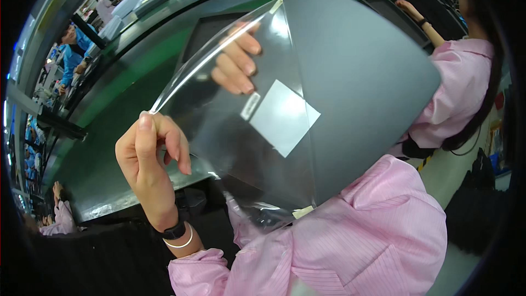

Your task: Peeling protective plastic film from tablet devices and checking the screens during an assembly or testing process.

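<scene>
My left hand [150, 159] pinches the corner of a clear plastic film [213, 126] between thumb and forefinger; its other fingers curl loosely. The film stretches rightward to a smooth grey panel [367, 82] with rounded corners, tilted in front of me. A white square [285, 118] lies across the line where film and panel meet, a small printed label [250, 106] beside it. Pale tabs sit at the film's top [276, 5] and bottom [303, 212]. Through the film shows my right hand [235, 63], fingers curled; its wrist and palm are hidden, and what it grips cannot be made out.
A dark green-topped workbench [109, 153] curves behind, with a black tray [205, 27] on it. Close at my right sits a person in pink [460, 82], an arm over another dark tray [392, 19]. Other workers in blue [74, 63] are farther off.
</scene>
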`<state>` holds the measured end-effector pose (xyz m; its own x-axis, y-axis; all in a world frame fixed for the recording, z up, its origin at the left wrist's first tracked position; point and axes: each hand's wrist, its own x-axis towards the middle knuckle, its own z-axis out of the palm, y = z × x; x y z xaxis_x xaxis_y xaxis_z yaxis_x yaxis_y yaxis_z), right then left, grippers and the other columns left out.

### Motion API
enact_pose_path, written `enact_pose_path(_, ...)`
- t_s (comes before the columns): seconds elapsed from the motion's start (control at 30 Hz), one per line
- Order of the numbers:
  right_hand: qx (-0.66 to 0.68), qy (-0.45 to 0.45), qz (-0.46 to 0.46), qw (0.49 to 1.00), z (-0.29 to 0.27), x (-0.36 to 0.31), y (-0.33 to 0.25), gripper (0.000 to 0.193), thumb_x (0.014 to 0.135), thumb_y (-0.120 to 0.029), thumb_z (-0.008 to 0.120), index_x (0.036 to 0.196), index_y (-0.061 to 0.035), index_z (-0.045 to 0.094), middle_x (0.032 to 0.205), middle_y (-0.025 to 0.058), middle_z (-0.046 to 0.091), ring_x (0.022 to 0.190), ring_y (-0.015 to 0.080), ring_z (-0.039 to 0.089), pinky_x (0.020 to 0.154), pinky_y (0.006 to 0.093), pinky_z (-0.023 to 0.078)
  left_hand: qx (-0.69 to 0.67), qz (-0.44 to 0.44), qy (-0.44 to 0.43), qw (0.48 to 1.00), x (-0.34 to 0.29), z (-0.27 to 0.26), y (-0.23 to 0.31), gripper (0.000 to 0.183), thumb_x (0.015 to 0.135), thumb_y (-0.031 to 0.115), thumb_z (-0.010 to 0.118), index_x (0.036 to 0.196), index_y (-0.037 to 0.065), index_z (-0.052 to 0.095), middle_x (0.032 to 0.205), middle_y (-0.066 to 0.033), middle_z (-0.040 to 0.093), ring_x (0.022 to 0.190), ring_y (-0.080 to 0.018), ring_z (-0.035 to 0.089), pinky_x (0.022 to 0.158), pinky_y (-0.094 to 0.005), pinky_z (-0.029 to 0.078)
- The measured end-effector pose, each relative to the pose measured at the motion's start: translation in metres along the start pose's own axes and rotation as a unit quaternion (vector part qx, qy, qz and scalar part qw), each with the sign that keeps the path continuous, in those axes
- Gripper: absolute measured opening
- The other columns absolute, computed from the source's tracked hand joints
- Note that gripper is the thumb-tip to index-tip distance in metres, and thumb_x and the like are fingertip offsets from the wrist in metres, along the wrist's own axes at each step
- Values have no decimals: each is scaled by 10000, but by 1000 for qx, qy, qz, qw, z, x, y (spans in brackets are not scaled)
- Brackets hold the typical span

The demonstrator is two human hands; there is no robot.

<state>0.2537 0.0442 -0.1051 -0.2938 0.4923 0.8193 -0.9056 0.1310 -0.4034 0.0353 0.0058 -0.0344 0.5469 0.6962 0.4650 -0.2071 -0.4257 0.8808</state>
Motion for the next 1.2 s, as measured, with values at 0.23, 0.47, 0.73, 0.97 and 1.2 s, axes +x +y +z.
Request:
enact_pose_path(0.23, -499, 535, 196, 653, 75, 24, -17, 577, 843, -595, 403, 809, -45, 576, 721, 8, 519, 686, 105, 472, 632, 236, 375, -16, 78, 165, 983, 1, -4, 34, 426, 937, 248, 341, 574, 34, 407, 467, -30, 389, 357, -93, 369, 356, -199, 282)
enact_pose_path(0.47, -496, 475, 334, 646, 67, 23, -22, 488, 850, -545, 453, 688, -99, 566, 671, -60, 482, 612, 22, 404, 555, 178, 308, -164, 34, 3, 986, -10, -21, 20, 550, 928, 416, 237, 839, -38, 534, 703, -126, 579, 577, -183, 566, 478, -268, 423)
enact_pose_path(0.73, -260, 406, 406, 776, 84, 21, 3, 424, 851, -484, 492, 617, -134, 443, 569, -30, 393, 498, 75, 381, 470, 205, 336, -610, -236, -171, 737, 23, -28, -19, 585, 882, 491, 378, 1121, -35, 465, 1078, -172, 542, 958, -265, 544, 771, -339, 464)
enact_pose_path(0.97, 40, 383, 415, 824, 49, -16, 0, 337, 848, -366, 502, 694, -70, 462, 589, 0, 369, 462, 94, 394, 374, 229, 312, -701, -307, -135, 629, 35, -23, -42, 425, 898, 368, 450, 1090, -10, 485, 1088, -137, 534, 992, -252, 529, 784, -335, 476)
enact_pose_path(1.2, -496, 415, 357, 674, 66, 23, 10, 507, 861, -513, 448, 687, -44, 531, 613, -4, 469, 609, 77, 433, 577, 250, 360, -615, -219, -144, 743, 17, -27, -35, 385, 924, 327, 395, 1118, 11, 500, 1064, -116, 571, 940, -247, 558, 799, -340, 470)
